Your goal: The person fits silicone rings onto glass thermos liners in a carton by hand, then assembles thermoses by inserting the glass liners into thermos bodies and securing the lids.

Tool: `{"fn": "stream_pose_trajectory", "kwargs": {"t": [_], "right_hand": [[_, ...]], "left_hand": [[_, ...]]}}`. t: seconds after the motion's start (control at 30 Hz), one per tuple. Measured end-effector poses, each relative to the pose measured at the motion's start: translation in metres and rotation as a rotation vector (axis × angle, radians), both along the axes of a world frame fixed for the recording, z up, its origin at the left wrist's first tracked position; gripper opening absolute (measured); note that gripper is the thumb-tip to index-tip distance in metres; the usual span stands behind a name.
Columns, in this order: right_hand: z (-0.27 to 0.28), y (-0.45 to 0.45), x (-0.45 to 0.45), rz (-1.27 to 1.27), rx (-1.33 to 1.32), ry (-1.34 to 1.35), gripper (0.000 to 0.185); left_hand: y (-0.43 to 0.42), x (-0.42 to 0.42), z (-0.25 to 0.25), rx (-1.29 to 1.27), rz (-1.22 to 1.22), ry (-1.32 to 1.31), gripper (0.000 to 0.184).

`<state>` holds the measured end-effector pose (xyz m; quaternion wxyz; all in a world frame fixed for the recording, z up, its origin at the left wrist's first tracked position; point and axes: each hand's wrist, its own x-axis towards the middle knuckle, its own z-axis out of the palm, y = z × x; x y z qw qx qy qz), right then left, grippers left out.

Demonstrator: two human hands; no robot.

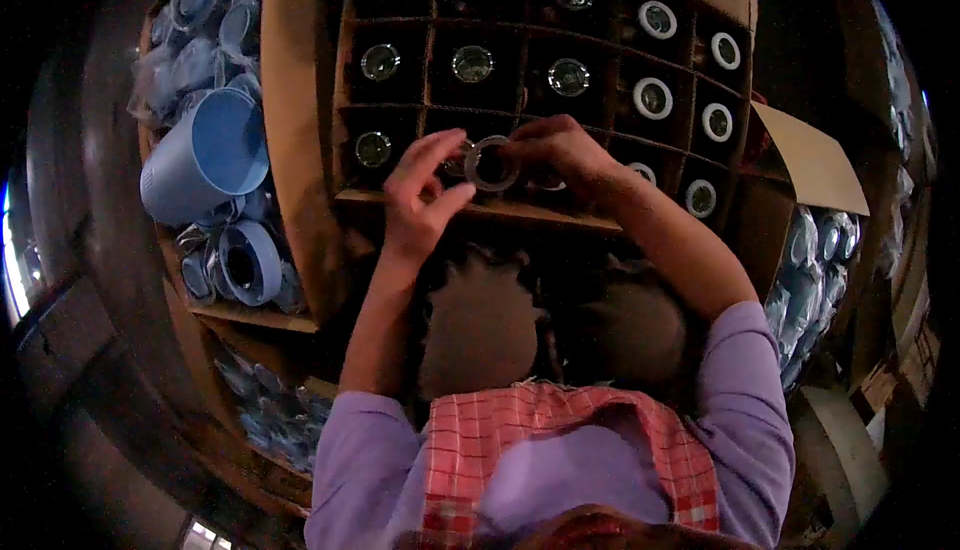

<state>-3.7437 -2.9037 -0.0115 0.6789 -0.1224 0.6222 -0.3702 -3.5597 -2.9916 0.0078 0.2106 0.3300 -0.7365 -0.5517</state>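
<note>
A pale round ring (490, 187) is held over the divided carton (570, 218), its opening facing the camera.

Ring (474, 172): translucent, greyish white, no pattern observed. Clear, colourless glass is seen in the jars (473, 64), edged with pale glints; plain white is shown by the rims (636, 99) in the right-hand columns. Brown is recorded for the carton (295, 100), lighter tan for the side flap (815, 160). The large cup (200, 160) is coloured plain pale blue. The red-pink apron (460, 450) is checked with white and dark lines; the shirt (560, 475) is coloured plain lavender.
</note>
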Motion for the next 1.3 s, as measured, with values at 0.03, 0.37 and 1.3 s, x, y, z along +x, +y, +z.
{"fn": "stream_pose_trajectory", "kwargs": {"t": [0.03,0.37,1.3], "right_hand": [[-0.002,-0.002,0.002,-0.014,-0.005,-0.080,0.020],[-0.039,-0.015,0.021,0.410,-0.577,0.369,0.025],[-0.073,-0.066,0.036,0.769,-0.227,1.205,0.010]], "left_hand": [[-0.003,0.006,-0.004,-0.211,-0.104,-0.012,0.036],[-0.025,0.043,-0.038,-0.191,-0.300,-0.010,0.015],[-0.028,0.001,-0.075,0.002,0.134,-0.448,0.015]]}}
